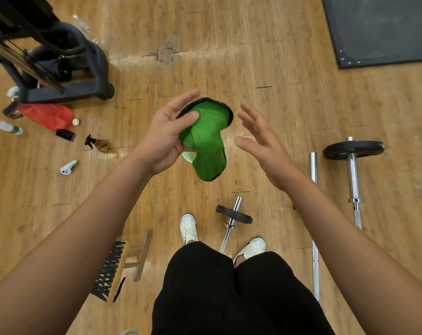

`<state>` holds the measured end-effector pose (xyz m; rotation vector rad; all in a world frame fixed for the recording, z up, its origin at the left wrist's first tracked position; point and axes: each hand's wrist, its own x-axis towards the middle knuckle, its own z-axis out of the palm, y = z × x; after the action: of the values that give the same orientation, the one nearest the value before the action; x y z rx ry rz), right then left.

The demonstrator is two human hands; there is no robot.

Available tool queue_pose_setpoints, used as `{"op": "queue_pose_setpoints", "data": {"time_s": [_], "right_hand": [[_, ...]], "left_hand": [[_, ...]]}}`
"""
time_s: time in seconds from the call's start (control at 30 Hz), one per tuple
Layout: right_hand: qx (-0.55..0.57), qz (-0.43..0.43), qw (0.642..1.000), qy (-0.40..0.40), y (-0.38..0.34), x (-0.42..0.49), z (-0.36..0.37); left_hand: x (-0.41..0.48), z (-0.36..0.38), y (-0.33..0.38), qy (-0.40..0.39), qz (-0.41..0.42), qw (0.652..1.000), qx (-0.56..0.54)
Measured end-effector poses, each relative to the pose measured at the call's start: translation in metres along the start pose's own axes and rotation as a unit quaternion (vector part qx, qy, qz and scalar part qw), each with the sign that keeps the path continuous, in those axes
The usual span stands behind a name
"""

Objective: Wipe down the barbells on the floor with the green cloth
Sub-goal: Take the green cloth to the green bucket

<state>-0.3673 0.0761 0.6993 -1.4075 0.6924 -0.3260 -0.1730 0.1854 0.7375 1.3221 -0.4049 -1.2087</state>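
My left hand (167, 134) pinches the green cloth (207, 139) between thumb and fingers in mid-air, and the cloth hangs down folded, with a dark edge. Just right of the cloth, my right hand (258, 139) is held apart from it with straight, spread fingers and holds nothing. Three barbells lie on the wooden floor below: a short one with a black plate (233, 217) by my feet, a bare chrome bar (314, 213), and one with a black plate (353, 170) at the right.
A black gym machine base (67, 76) stands at the upper left. Near it lie a red bag (47, 116), a spray bottle (98, 144), a phone and a white controller (68, 167). A dark mat (379, 30) covers the upper right. A wooden stool (137, 257) stands by my left leg.
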Motion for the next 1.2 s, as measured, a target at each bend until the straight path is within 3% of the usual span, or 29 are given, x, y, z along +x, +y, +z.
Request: {"op": "queue_pose_setpoints", "data": {"time_s": [0.1, 0.17, 0.37, 0.47, 0.57, 0.63, 0.73, 0.83, 0.9, 1.03, 1.2], "right_hand": [[0.022, -0.035, 0.994, -0.1, -0.008, 0.008, 0.007], [0.061, -0.027, 0.991, -0.118, -0.008, 0.01, 0.013], [0.091, -0.006, 0.995, 0.031, 0.006, 0.007, 0.028], [0.073, 0.0, 0.995, 0.063, 0.01, 0.005, 0.032], [0.068, 0.025, 0.997, 0.038, 0.009, 0.004, 0.027], [0.054, 0.048, 0.997, 0.01, 0.009, 0.0, 0.02], [-0.057, 0.074, 0.995, -0.029, 0.006, -0.005, 0.005], [-0.283, 0.057, 0.955, -0.061, 0.004, -0.004, -0.005], [-0.38, 0.027, 0.922, -0.07, 0.004, -0.004, -0.007], [-0.362, -0.001, 0.932, -0.035, 0.001, -0.004, -0.006], [-0.327, -0.048, 0.941, -0.076, -0.007, -0.005, 0.014]], "left_hand": [[0.003, 0.006, 0.003, -0.041, -0.043, 0.998, -0.005], [0.006, 0.005, 0.001, -0.014, -0.076, 0.996, -0.036], [-0.014, 0.017, -0.049, 0.116, -0.121, 0.976, -0.143], [-0.031, 0.021, -0.079, 0.088, -0.111, 0.978, -0.151], [-0.039, 0.019, -0.087, 0.075, -0.078, 0.982, -0.155], [-0.039, 0.017, -0.085, 0.092, -0.044, 0.991, -0.09], [-0.038, 0.011, -0.073, 0.079, 0.003, 0.994, 0.08], [-0.038, 0.009, -0.065, 0.039, 0.052, 0.962, 0.267], [-0.04, 0.012, -0.065, 0.055, 0.099, 0.929, 0.351], [-0.041, 0.01, -0.063, 0.09, 0.19, 0.864, 0.458], [-0.031, 0.017, -0.074, -0.003, 0.077, 0.846, 0.528]]}}
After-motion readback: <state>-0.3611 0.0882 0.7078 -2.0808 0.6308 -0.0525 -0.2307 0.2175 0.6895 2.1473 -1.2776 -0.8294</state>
